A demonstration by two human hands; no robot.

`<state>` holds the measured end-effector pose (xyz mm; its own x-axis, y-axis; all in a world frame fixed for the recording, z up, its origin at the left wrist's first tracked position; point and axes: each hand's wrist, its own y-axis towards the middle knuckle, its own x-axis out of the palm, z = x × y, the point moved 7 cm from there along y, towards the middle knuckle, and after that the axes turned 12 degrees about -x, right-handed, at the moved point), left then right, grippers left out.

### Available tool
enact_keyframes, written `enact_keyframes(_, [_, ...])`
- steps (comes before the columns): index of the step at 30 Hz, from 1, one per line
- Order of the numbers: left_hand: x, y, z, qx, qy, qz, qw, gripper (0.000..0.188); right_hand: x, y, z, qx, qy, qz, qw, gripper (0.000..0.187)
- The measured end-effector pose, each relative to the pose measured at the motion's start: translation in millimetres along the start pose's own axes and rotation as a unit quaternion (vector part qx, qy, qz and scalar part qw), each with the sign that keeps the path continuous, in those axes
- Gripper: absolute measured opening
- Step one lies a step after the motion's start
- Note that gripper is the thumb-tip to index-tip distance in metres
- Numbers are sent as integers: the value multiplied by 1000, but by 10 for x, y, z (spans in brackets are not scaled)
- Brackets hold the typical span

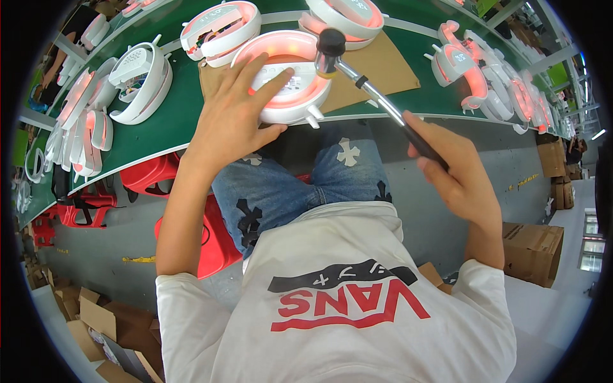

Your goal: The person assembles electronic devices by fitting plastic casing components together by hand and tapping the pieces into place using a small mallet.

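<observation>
Hammer (pixel 385 104) in clenched right hand (pixel 456 167), spread left hand (pixel 231 113) on device (pixel 295 113) amid similar units (pixel 219 18)

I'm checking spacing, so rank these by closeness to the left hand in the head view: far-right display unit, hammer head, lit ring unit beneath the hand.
1. Lit ring unit: beneath the left hand, touching.
2. Hammer head: right of the hand.
3. Far-right display unit: well right of the hammer head.

White T-shirt (pixel 341 300), blue jeans (pixel 284 185), cross patches (pixel 348 152)
</observation>
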<state>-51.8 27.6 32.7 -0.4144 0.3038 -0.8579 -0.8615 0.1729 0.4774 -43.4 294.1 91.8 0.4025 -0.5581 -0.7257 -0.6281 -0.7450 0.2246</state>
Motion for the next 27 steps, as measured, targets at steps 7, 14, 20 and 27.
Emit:
enact_keyframes(7, [17, 32, 81, -14, 49, -5, 999, 74, 352, -169, -228, -33, -18, -17, 999, 63])
enact_keyframes(14, [-193, 12, -40, 8, -8, -19, 1000, 78, 234, -160, -149, -24, -1, -8, 1000, 64])
enact_keyframes(20, [-68, 17, -370, 37, 10, -20, 999, 84, 154, -45, -283, -28, 4, -5, 1000, 62])
enact_keyframes(27, [108, 43, -224, 25, 1, 23, 999, 77, 452, -85, -261, -35, -3, -21, 999, 64])
